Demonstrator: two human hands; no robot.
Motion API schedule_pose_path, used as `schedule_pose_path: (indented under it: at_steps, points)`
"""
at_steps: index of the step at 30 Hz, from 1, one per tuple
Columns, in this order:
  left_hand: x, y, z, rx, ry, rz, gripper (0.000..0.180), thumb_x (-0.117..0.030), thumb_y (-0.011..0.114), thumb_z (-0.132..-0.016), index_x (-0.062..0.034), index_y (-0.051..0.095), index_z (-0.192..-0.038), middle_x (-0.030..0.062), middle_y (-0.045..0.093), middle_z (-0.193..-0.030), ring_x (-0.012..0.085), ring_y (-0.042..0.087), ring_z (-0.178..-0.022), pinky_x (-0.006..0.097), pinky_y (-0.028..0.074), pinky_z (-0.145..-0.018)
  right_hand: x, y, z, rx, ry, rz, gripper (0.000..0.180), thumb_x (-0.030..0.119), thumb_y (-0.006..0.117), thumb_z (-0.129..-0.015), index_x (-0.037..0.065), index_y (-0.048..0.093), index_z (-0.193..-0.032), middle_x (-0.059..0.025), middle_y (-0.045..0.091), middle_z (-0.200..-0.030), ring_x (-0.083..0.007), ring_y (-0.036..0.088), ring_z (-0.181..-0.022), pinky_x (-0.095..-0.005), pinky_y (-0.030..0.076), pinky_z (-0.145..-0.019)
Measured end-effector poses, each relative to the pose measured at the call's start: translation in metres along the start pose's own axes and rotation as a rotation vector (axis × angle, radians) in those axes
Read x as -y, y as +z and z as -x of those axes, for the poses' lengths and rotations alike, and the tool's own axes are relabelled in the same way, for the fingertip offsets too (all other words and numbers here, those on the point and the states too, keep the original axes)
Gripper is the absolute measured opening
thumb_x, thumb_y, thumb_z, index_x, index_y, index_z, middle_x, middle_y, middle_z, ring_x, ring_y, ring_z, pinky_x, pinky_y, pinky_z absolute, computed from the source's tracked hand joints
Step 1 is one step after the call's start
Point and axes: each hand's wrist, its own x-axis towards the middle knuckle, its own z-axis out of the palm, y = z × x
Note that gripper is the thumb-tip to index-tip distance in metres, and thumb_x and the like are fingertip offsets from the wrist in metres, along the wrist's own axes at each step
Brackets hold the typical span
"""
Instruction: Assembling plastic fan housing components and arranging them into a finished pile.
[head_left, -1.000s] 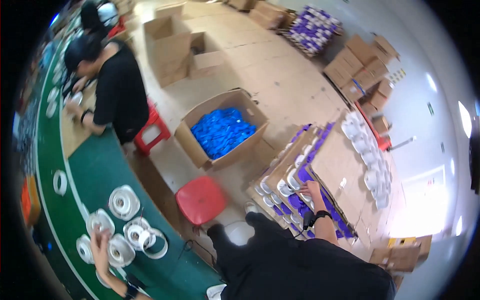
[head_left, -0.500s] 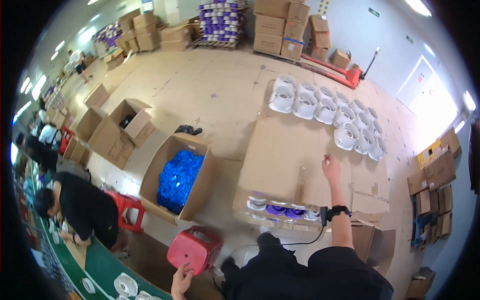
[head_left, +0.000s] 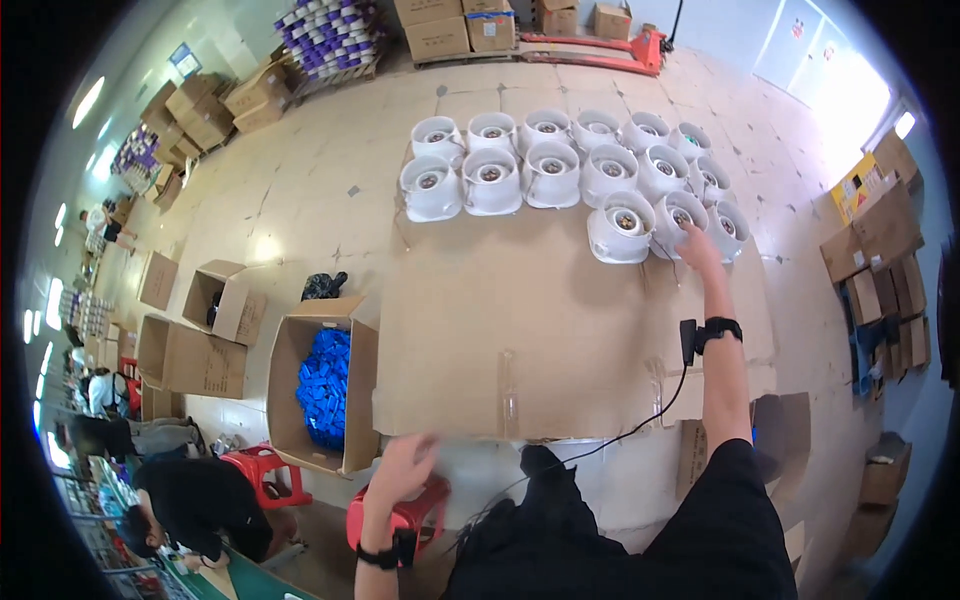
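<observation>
Head view, the only 1 given: the right hand (head_left: 697,245) reached far out across the flattened cardboard sheet (head_left: 520,330) to the white fan housings (head_left: 560,165), set there in 2 rough rows. Its fingertips met the near edge of the housing third from the right in the front row (head_left: 678,218), just beside the larger one (head_left: 621,228) to its left. Fingers looked loosely curled rather than spread; whether they pinched the rim I could not tell. The left hand (head_left: 402,468) hung low by the sheet's near edge, above a red stool (head_left: 405,510), blurred, fingers apparently loose and holding nothing.

Judged from this, the step in hand was placing or straightening 1 housing in the row; the next move would call for keeping it in line with its neighbours without knocking them.

Contact under the right palm was hidden, and the left hand's blur hid its grip. An open carton of blue parts (head_left: 322,385) stood left of the sheet, its contents too small to identify.
</observation>
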Motion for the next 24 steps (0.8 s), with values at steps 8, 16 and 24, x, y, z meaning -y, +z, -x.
schedule_pose_path:
  at_steps: [8,16,24]
  points:
    - [-0.193,0.069,-0.264,-0.058,0.687,-0.237,0.026,-0.008,0.057,-0.083,-0.0012,0.059,-0.109,0.0186,0.064,-0.092,0.0349,0.061,-0.098,0.043,0.049,-0.085,0.029,-0.017,-0.009,0.022,-0.010,0.371,0.021,0.016,0.067,-0.070,0.004,0.070,-0.086,-0.0175,0.069,-0.088,-0.0329,0.068,-0.084,-0.0463,0.054,-0.072]
    - [-0.257,0.158,-0.383,-0.117,0.759,-0.702,0.032,-0.006,0.061,-0.074,-0.0089,0.064,-0.106,0.0062,0.067,-0.087,0.0223,0.063,-0.098,0.044,0.043,-0.087,0.000,-0.026,-0.006,0.140,-0.206,0.297,0.015,0.010,0.065,-0.070,0.003,0.069,-0.083,-0.0183,0.069,-0.087,-0.0366,0.067,-0.085,-0.0464,0.053,-0.072]
    - [-0.226,0.191,-0.434,-0.395,0.560,-0.643,0.016,-0.014,0.059,-0.079,-0.0075,0.073,-0.078,0.0137,0.069,-0.072,0.0266,0.068,-0.074,0.051,0.043,-0.088,-0.007,0.036,-0.048,0.133,-0.186,0.247,0.028,0.018,0.065,-0.075,0.005,0.064,-0.100,-0.0212,0.068,-0.096,-0.0389,0.065,-0.091,-0.0482,0.053,-0.079]
